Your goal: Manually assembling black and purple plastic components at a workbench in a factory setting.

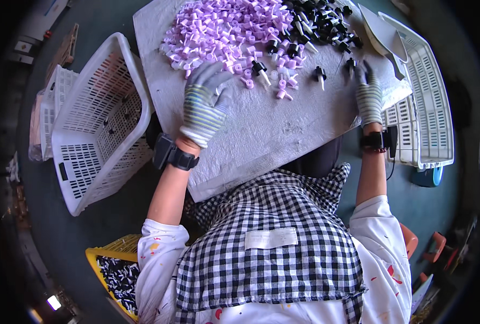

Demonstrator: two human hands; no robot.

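A heap of small lilac plastic caps with narrow stems (223, 35) covers the far part of the worktop (261, 129). Black caps with whitish stems (326, 24) lie in a second heap to its right, and a few are mixed in where the heaps meet. My left hand (205, 105), in a striped grey-coated glove, rests at the lilac heap's near edge with fingers spread and nothing visible in it. In a matching glove, my right hand (369, 97) is at the worktop's right side, fingers stretched out beside a single black cap (351, 65).
At left stands a tilted white slotted basket (62, 151) with a few dark pieces inside. Another white basket (437, 119) is at right, with a pale scoop (383, 35) lying by it. A yellow basket (97, 262) at lower left holds many black and white pieces.
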